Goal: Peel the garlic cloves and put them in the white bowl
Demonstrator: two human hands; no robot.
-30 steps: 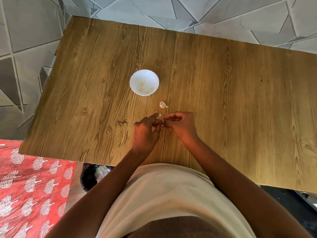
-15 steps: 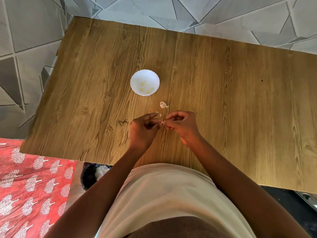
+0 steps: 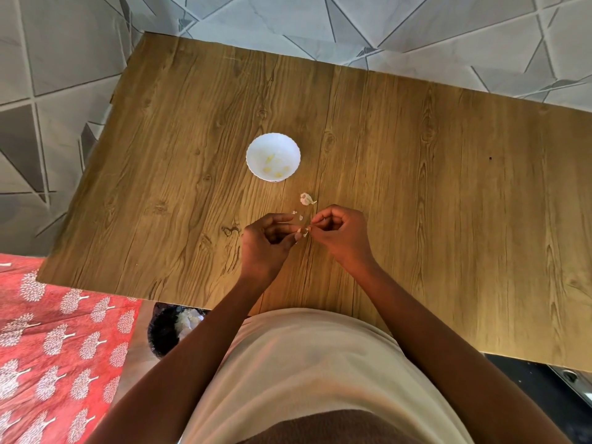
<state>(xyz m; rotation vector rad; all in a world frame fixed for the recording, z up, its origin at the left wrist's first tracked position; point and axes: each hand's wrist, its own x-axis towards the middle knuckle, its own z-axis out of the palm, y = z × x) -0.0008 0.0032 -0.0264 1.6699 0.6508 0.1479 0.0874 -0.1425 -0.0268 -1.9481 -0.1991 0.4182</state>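
A small garlic clove [image 3: 306, 231] is shown pinched between the fingertips of both hands, just above the wooden table [image 3: 416, 187] and nearer the person than the white bowl [image 3: 253, 161]. The peeling step is judged to be in hand: a pale flake of skin is seen at the clove, though how much skin remains cannot be told at this size. The left hand [image 3: 266, 241] is held with fingers curled and thumb extended toward the clove, gripping it from the left; the right hand [image 3: 341, 233] is curled more tightly, its finger and thumb tips closed on the clove's other end. Both forearms are angled inward from the body. Two skin fragments [image 3: 297, 214] lie on the table just beyond the hands, and a further unpeeled clove [image 3: 306, 199] rests between them and the bowl, in which several yellowish peeled pieces [image 3: 272, 165] are contained. The next move is judged to call for stripping the remaining skin and carrying the clove forward to the bowl.
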